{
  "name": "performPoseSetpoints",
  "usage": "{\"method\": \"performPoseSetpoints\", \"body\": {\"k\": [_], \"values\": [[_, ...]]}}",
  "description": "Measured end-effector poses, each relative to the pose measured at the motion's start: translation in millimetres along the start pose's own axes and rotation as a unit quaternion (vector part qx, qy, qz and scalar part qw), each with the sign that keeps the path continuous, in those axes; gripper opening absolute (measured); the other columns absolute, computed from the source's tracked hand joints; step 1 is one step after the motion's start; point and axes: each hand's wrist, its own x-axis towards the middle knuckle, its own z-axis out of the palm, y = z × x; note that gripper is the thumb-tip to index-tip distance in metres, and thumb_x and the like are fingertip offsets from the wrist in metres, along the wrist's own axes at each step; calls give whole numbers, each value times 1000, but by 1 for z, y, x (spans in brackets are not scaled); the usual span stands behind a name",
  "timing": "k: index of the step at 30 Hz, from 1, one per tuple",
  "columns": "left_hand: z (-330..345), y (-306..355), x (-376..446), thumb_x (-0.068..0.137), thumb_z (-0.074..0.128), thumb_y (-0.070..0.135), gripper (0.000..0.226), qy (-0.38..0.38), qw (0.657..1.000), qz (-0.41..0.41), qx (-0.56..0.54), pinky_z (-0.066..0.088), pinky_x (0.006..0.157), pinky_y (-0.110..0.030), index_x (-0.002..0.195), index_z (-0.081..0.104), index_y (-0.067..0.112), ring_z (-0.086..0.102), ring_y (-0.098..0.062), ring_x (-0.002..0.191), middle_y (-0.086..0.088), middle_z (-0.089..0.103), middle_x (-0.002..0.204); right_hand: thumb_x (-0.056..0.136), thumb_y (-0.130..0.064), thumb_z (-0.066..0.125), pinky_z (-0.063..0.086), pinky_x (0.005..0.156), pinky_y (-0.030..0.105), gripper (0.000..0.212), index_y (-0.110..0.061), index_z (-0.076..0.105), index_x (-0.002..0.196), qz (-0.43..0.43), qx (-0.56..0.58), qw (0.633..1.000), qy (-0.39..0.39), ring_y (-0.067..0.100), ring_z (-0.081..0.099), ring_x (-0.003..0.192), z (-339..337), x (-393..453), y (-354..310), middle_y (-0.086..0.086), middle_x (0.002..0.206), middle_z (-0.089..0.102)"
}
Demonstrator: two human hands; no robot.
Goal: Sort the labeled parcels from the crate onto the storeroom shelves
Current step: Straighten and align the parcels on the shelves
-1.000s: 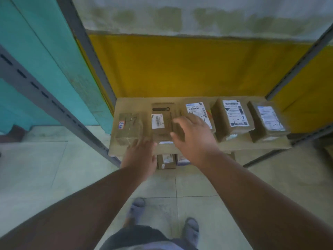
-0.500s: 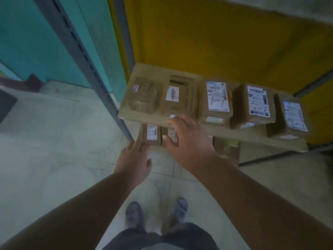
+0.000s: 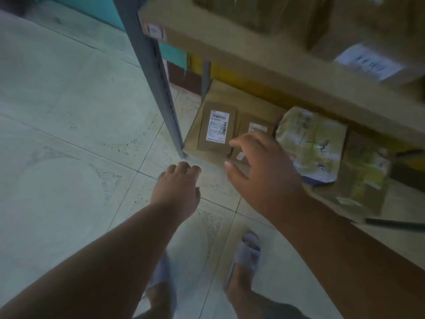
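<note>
Both my hands are empty and hang in front of the lower shelf [image 3: 193,143]. My left hand [image 3: 178,188] has loosely curled fingers above the floor tiles. My right hand [image 3: 264,173] is spread open just in front of a small brown parcel [image 3: 257,128], which it partly hides. To the left of that lies a brown parcel with a white label [image 3: 217,126]. A plastic-wrapped parcel [image 3: 312,143] lies to the right, and another wrapped one [image 3: 361,180] beyond it. The upper shelf board [image 3: 241,54] carries blurred brown parcels [image 3: 372,58].
A grey slotted upright post [image 3: 156,72] stands at the rack's left front corner, close to my left hand. Pale floor tiles [image 3: 69,134] spread to the left. My feet in grey slippers [image 3: 247,249] stand below. A teal wall [image 3: 92,5] runs behind.
My view has dropped from the upper shelf to the lower one. Both hands have come down off the upper shelf's parcels and now hang empty before the lower shelf.
</note>
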Motion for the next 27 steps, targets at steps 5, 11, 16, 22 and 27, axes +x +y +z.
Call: {"method": "performPoseSetpoints", "body": {"k": [5, 11, 16, 22, 27], "values": [[72, -7, 78, 94, 57, 32, 48, 4, 1000, -13, -2, 46, 103, -43, 140, 45, 21, 49, -27, 125, -5, 49, 138, 86, -26, 74, 39, 85, 27, 36, -13, 66, 119, 4, -54, 999, 1, 26, 59, 109, 61, 34, 74, 8, 119, 63], [134, -17, 169, 92, 50, 20, 43, 65, 997, 15, 47, 44, 103, -43, 136, 50, 19, 48, -27, 120, -3, 49, 133, 94, -30, 64, 39, 81, 29, 37, -22, 59, 129, 28, -72, 995, -62, 21, 54, 110, 135, 109, 149, 3, 130, 53], [154, -25, 214, 100, 41, 40, 53, 63, 992, 75, 80, 36, 110, -49, 151, 29, 34, 28, -28, 141, -2, 26, 158, 93, -25, 66, 40, 85, 29, 48, -18, 54, 139, 30, -88, 991, -100, 26, 54, 117, 191, 168, 188, 8, 136, 51], [151, -34, 231, 98, 45, 23, 54, 71, 984, 114, 114, 31, 111, -42, 149, 35, 36, 26, -25, 142, 2, 30, 155, 92, -27, 66, 46, 88, 34, 46, -19, 56, 136, 50, -79, 993, -76, 26, 56, 112, 211, 174, 204, 6, 131, 54], [145, -35, 232, 89, 55, 8, 59, 56, 984, 100, 138, 40, 108, -43, 144, 41, 25, 34, -26, 136, -1, 39, 146, 96, -28, 60, 41, 100, 35, 47, -19, 52, 141, 111, -75, 988, -79, 24, 48, 129, 214, 131, 214, 7, 142, 50]]}}
